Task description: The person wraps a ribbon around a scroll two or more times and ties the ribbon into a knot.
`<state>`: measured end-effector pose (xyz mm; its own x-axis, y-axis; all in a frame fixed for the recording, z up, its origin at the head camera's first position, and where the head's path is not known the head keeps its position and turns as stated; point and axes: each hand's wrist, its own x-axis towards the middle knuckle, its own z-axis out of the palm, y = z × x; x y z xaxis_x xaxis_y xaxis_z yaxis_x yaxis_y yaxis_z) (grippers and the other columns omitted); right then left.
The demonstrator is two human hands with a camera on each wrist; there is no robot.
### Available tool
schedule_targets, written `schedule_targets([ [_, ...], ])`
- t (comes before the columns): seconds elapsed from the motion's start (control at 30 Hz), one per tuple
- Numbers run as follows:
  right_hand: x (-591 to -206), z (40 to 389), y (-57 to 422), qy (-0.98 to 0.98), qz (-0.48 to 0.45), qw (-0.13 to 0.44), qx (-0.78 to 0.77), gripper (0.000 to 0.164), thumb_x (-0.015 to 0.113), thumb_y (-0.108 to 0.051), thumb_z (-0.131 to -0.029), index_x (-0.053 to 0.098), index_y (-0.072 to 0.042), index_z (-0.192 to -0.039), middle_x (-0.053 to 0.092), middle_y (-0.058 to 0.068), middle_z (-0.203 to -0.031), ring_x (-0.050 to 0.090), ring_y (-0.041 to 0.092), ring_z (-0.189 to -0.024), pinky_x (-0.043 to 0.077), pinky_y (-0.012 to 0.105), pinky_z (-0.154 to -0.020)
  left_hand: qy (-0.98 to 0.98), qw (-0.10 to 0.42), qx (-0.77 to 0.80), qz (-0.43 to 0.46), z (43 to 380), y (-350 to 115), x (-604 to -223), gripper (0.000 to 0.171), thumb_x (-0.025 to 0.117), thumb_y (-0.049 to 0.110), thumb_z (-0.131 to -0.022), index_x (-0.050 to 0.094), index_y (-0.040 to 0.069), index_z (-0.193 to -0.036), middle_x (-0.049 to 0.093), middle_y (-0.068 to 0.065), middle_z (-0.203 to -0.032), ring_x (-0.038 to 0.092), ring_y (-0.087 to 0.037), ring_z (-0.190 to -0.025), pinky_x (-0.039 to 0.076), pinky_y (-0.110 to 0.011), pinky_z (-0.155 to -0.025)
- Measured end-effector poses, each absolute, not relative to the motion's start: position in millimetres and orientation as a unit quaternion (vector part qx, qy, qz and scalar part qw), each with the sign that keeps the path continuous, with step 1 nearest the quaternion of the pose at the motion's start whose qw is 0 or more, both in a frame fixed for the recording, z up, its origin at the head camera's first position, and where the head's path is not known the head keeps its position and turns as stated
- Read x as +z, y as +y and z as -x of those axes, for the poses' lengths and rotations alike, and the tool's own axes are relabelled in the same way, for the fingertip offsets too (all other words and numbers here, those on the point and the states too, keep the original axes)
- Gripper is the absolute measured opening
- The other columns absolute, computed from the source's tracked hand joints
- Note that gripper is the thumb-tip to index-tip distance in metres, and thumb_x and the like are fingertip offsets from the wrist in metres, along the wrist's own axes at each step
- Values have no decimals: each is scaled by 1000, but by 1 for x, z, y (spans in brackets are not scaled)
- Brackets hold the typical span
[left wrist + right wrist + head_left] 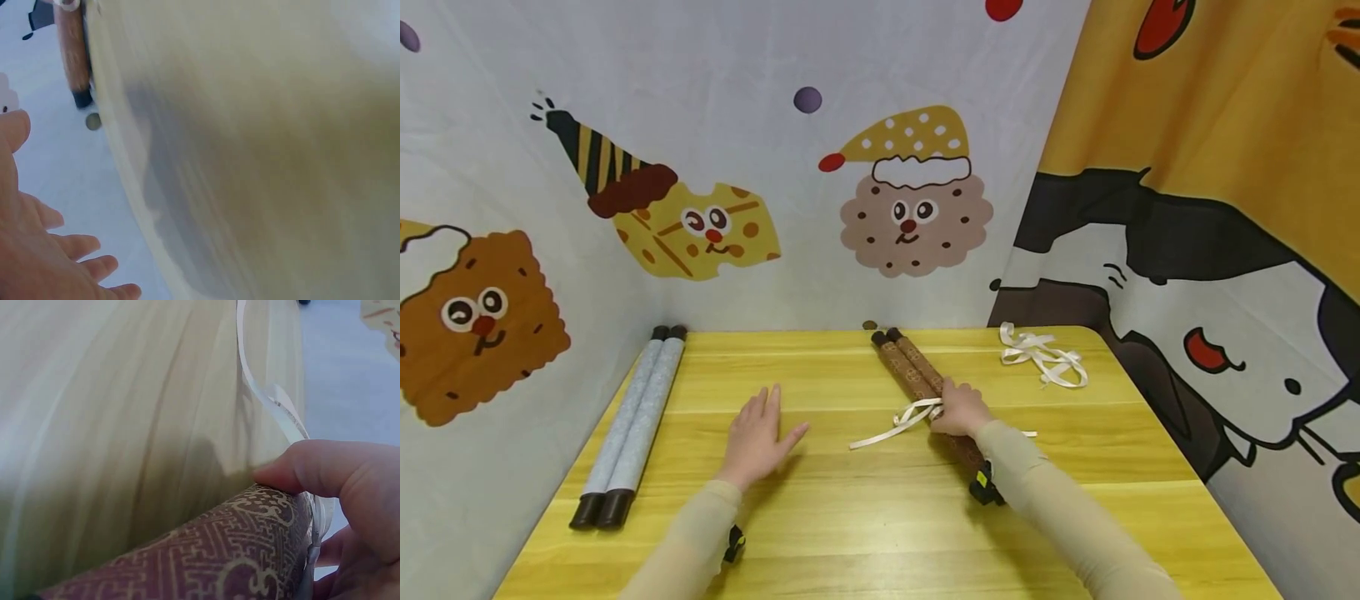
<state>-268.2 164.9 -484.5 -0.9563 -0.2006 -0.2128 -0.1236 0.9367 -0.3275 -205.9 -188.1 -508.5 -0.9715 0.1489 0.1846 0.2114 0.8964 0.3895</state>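
A brown patterned scroll (904,367), wound into two side-by-side rolls with dark end caps, lies slantwise on the table. Around its middle runs a white ribbon (887,435), one end trailing left across the wood. My right hand (962,410) grips the scroll at the ribbon. In the right wrist view, the thumb (312,469) presses the gold-figured fabric while the other fingers are partly hidden behind it. My left hand (754,437) is held over the table left of the scroll, fingers spread and holding nothing.
A pale blue scroll (651,417) with dark caps lies along the table's left side. At the back right sits a loose tangle of white ribbon (1018,354). Cartoon-printed cloth (722,100) hangs behind and beside the wooden table (865,525).
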Motion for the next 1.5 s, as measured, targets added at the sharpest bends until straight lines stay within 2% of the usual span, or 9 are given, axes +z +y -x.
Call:
schedule_targets([
  [0.1,-480,261,190,976,81,113,-166,88,73,-21,-79,29,15,-145,48,38,-127,44,58,-118,38,64,-96,-970,86,-205,94,204,-199,-508,88,58,51,-97,23,-9,-151,28,-37,-150,30,-54,-136,25,-68,-107],
  [0.37,-478,250,244,979,78,68,-176,85,72,-20,-75,31,19,-139,51,39,-114,48,58,-107,39,66,-90,-974,94,-190,82,199,-226,-507,87,61,47,-96,26,-12,-149,30,-42,-145,33,-57,-131,29,-69,-103],
  [0.7,-479,248,275,979,48,53,-191,85,71,-21,-77,29,20,-139,51,40,-115,48,58,-107,42,65,-88,-981,87,-171,39,200,-259,-497,92,57,54,-96,21,-12,-150,24,-44,-146,28,-61,-129,26,-75,-98],
  [1.03,-473,246,271,977,44,31,-205,73,73,-22,-76,39,16,-128,57,27,-94,55,50,-90,45,61,-77,-979,84,-184,31,204,-270,-486,93,53,55,-98,18,-14,-150,21,-44,-147,25,-62,-131,22,-76,-100],
  [1.33,-462,247,243,965,88,-19,-245,78,73,-23,-77,37,16,-134,60,25,-94,57,44,-90,48,54,-76,-966,48,-246,59,210,-233,-475,93,47,55,-100,14,-15,-150,16,-43,-151,19,-59,-136,20,-70,-107],
  [1.5,-458,247,225,956,96,-28,-276,76,73,-25,-78,38,14,-134,58,29,-100,57,45,-94,48,55,-78,-945,34,-314,90,216,-201,-474,89,48,50,-102,12,-14,-151,16,-39,-153,17,-55,-140,15,-64,-112],
])
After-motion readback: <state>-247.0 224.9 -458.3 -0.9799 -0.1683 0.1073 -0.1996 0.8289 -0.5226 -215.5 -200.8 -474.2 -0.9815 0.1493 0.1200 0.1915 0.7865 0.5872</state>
